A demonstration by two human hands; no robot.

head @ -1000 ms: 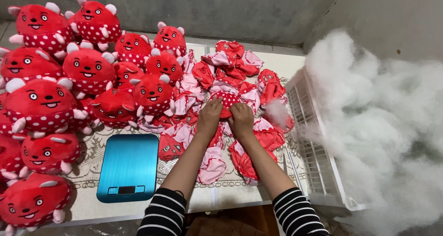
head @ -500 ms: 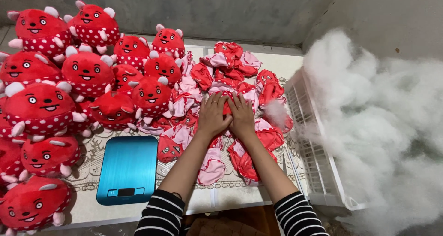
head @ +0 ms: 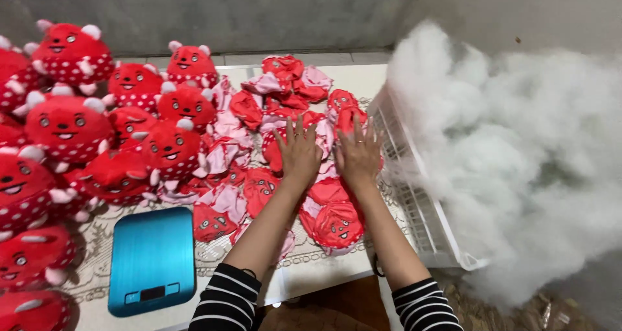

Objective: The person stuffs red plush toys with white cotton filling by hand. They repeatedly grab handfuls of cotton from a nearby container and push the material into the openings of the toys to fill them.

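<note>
- Left hand [head: 298, 151] lies flat, palm down, fingers spread wide, gripping nothing.
- Right hand [head: 358, 153] lies flat beside it, fingers spread too.
- Both press on the pile of flat red and pink unstuffed toy skins [head: 285, 104] on the table.

A: Both hands spread flat, left hand [head: 299, 151] and right hand [head: 358, 155], over the heap of flat, unstuffed red-and-pink plush skins [head: 285, 143].

B: Stuffed red spotted toys [head: 172, 149] left, blue digital scale [head: 151, 260] near, white fluffy stuffing [head: 518, 156] right.
</note>
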